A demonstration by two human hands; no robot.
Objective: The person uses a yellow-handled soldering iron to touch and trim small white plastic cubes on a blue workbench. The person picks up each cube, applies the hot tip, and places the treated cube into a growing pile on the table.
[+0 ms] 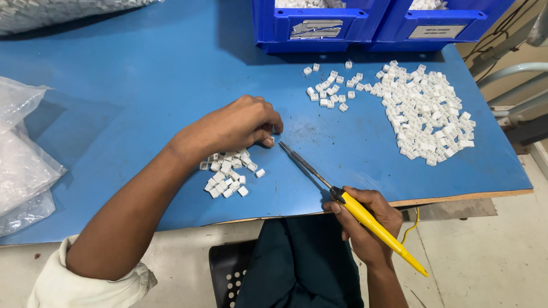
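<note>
Left hand (240, 125) curled low over the blue surface (142, 85), fingers (268, 140) bunched tight at the tips, apparently pinching one small white piece against the surface; the piece itself mostly hidden under the fingertips. Just beneath the left wrist, a small heap of white plastic pieces (228, 174), cube-like, some touching, a few strays at the edge.

Right hand (365, 222) near the front edge of the surface, fingers wrapped closed around the yellow handle of a soldering iron (342, 197). Dark metal shaft angled up and left, tip close beside the left fingertips; touching or not, cannot tell. Yellow cord (411, 225) trailing down below the surface edge.

Farther right, well apart from both hands, a large spread of the same white pieces (425, 114), with a looser scatter (334, 91) to its left. Two blue bins (319, 25) at the far edge, labelled on the front, white pieces inside. Clear plastic bags (23, 165) at the left side. Dark green cloth (297, 262) over the lap, a black perforated seat (228, 274) below, pale rolled sleeve (74, 282) at the left elbow.
</note>
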